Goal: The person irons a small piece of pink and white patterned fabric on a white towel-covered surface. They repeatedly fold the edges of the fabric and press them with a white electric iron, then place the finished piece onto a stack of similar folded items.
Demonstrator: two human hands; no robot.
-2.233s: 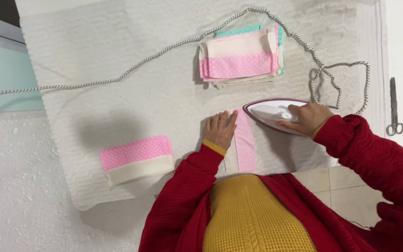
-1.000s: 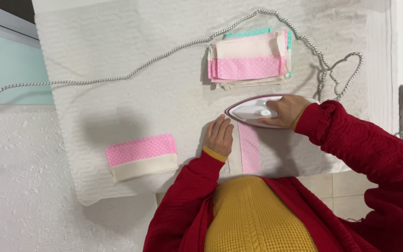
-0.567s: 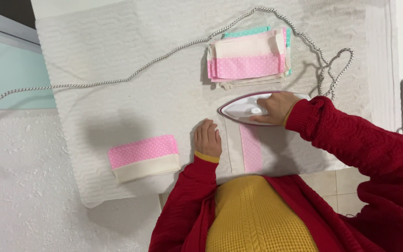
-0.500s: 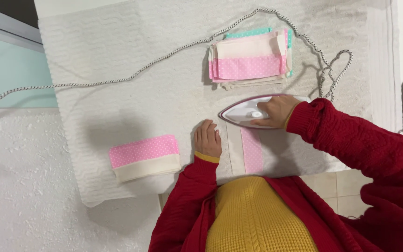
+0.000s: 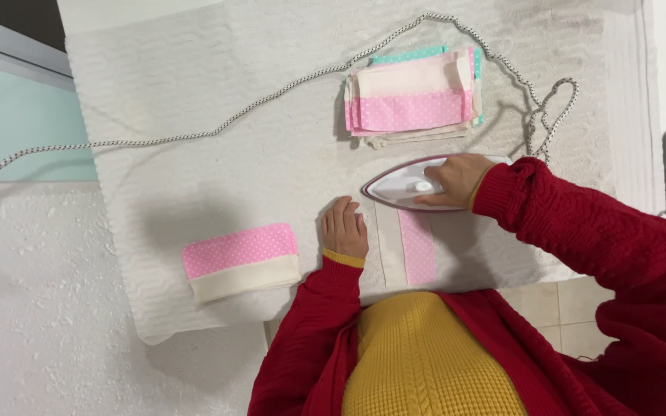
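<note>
My right hand [image 5: 456,179] is closed around the iron [image 5: 410,185], my left hand [image 5: 344,229] lies flat and empty beside the pink-and-cream fabric piece [image 5: 418,250], so I should keep its fingers away from the iron.

The left hand [image 5: 344,228] lay flat, palm down, fingers together and pointing away from the body, its wrist straight and the red-sleeved forearm running back toward the chest. The right hand [image 5: 456,179] was curled around a grip, knuckles up, fingers closed. That arm came in from the right, elbow bent and held out wide, the forearm angled across toward the left hand.
</note>
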